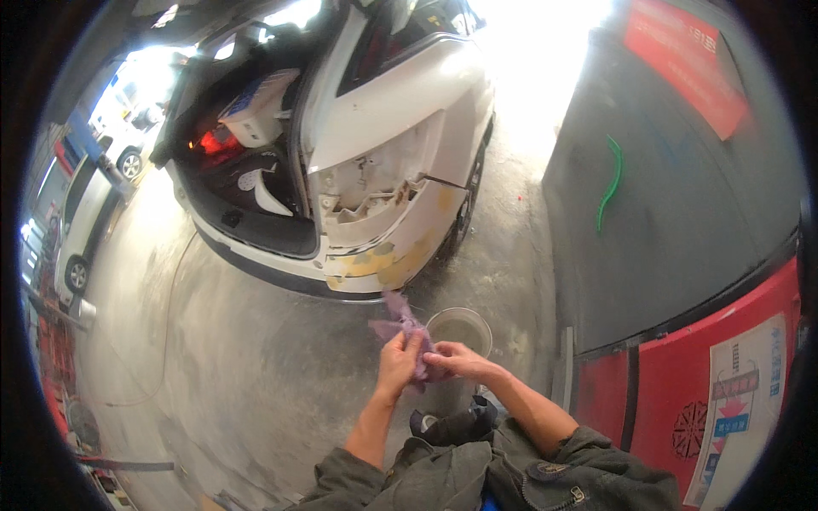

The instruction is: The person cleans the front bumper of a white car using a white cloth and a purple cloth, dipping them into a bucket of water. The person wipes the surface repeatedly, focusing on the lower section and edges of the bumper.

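A crumpled purple cloth [418, 332] is bunched between both hands in front of my body. My left hand [399, 361] grips it from the left, thumb on top. From the right, my right hand [457, 359] pinches the cloth with thumb and fingers. A round bucket [460, 314] stands on the floor just past my right hand, partly hidden by it. Beyond the cloth is the rear corner of a white car [390, 236], its tail-light recess bare and its bumper [383, 263] patched with yellowish filler.
The car's open boot holds a white plastic box [259, 108]. At right stands a red cabinet [671, 377] beside a dark panel [658, 166] with a green strip [613, 182]. A thin hose [169, 326] lies on the concrete floor. Another white car [89, 211] is parked far left.
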The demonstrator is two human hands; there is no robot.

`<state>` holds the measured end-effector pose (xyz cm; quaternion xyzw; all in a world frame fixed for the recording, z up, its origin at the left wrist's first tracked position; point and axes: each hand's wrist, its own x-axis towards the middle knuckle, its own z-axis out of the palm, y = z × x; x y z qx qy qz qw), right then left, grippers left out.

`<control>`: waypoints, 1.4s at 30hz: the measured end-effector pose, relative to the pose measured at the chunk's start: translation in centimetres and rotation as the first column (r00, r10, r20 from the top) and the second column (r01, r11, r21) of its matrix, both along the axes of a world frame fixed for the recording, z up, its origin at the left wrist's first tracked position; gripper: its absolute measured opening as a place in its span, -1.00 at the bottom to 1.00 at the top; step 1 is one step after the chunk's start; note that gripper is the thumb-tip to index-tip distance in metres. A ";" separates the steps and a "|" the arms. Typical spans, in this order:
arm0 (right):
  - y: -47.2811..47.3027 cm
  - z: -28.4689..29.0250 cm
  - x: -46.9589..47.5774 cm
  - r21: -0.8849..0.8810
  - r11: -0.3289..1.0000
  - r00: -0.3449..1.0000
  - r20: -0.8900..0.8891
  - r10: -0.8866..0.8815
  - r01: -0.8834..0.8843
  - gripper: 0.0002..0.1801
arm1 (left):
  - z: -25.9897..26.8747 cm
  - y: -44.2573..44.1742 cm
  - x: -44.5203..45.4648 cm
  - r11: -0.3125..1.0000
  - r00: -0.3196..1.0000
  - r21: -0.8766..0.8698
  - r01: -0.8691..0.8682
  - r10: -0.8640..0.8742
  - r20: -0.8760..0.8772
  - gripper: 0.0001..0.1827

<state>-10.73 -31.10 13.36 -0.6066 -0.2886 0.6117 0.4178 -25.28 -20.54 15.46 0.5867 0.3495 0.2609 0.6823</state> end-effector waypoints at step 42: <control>41.3 -11.4 36.2 0.594 0.373 0.354 0.155 -0.923 0.712 -0.14 | 0.3 -0.2 14.7 0.992 0.497 -0.108 0.065 -0.126 -0.858 -0.60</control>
